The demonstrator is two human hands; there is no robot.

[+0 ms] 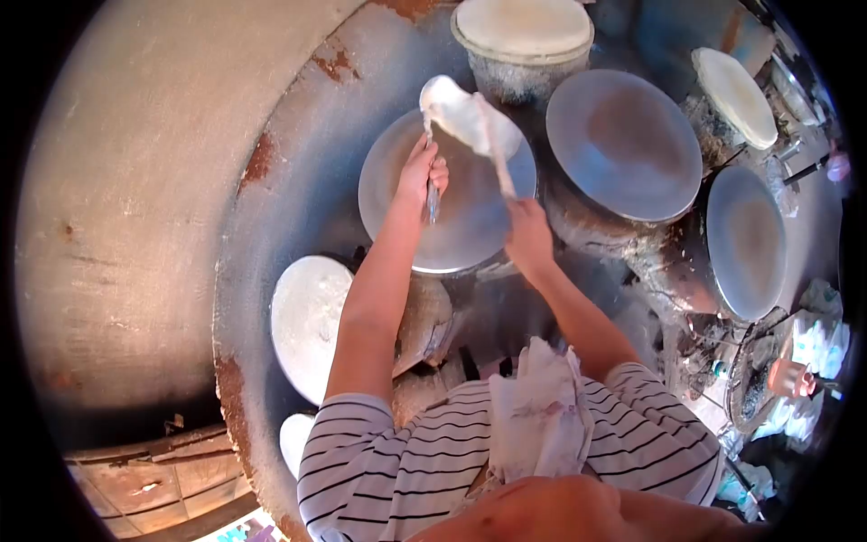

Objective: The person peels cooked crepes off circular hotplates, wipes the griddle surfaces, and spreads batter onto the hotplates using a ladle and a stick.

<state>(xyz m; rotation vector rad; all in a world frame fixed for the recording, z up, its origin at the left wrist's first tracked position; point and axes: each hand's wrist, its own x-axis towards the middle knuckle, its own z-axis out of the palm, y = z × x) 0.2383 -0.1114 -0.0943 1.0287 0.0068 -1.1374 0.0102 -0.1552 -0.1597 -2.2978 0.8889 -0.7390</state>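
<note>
My left hand [423, 172] is closed round the metal handle of a ladle [440, 95], whose bowl end is coated in white batter. In my right hand [527, 229] is the shaft of a wooden stick [498, 163]; its far end meets the batter. White batter [470, 125] lies between the two tools, over the far edge of a round dark griddle [452, 226]. Both hands are above this griddle. Where the ladle's bowl ends and the batter begins is hard to make out.
Two more round griddles [623, 144] [746, 242] stand on the right. A bucket of pale batter [524, 32] is at the back, a white-topped round vessel [312, 325] by my left arm. A pale flat disc [736, 98] leans at the far right. A curved rusty rim [257, 163] runs along the left.
</note>
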